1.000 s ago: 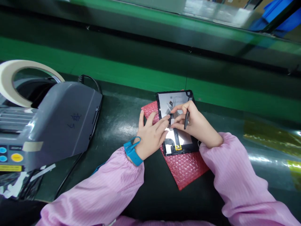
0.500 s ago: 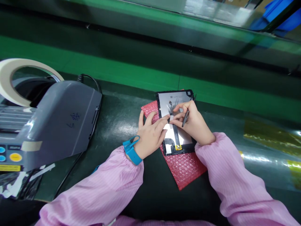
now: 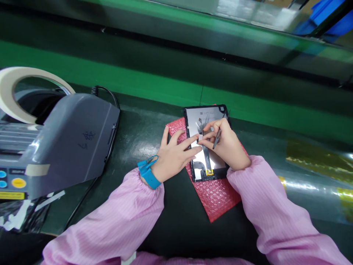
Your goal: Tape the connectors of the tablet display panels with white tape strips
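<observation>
One little white tab (image 3: 200,137) is where it all meets: mid-panel, right between the tips of both hands. The right hand (image 3: 230,145) comes in from the right, thumb and forefinger right at the tab; can't tell if they're truly pinching it. Its curled fingers do have a dark slim tool (image 3: 217,140) tucked in them. The left hand (image 3: 173,159) is about as near, fingers spread and gripping nothing, forefinger just beside the tab.

A dark ribbon cable (image 3: 206,156) runs from there towards the wearer, as does the long axis of the screen panel (image 3: 220,162), its far end leaning a bit left. Only real obstruction is the hands themselves, covering mid-panel.

Under it there's red bubble wrap (image 3: 216,200) on the dark table (image 3: 138,129). Well off left: a grey machine (image 3: 74,140) and a tape roll (image 3: 6,99).
</observation>
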{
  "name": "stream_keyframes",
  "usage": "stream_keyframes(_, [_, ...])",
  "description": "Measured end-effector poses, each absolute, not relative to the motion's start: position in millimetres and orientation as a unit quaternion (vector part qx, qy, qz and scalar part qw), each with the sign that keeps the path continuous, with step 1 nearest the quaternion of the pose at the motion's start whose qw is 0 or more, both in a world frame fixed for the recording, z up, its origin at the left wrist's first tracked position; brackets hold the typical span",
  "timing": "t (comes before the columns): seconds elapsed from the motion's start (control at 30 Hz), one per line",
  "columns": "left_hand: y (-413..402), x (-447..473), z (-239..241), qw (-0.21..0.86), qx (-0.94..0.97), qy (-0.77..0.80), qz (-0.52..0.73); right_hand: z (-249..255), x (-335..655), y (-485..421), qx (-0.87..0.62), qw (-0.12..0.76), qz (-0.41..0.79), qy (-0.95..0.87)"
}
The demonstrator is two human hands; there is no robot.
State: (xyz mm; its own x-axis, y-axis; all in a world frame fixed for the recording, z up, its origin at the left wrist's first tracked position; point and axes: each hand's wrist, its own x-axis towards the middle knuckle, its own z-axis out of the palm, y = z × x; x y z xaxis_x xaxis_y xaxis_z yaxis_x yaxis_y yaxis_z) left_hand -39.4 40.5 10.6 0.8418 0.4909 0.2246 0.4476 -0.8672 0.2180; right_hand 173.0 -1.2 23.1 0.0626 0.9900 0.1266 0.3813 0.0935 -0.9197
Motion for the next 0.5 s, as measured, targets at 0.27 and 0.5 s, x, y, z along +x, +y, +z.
stream_keyframes(0.27, [41, -39, 12, 0.074, 0.958, 0.245, 0.132, 24, 165, -2, -0.603, 0.450, 0.186, -0.632])
stream_keyframes(0.5, [41, -39, 13, 0.067, 0.957, 0.243, 0.142, 36, 168, -37, -0.557, 0.272, 0.046, -0.783])
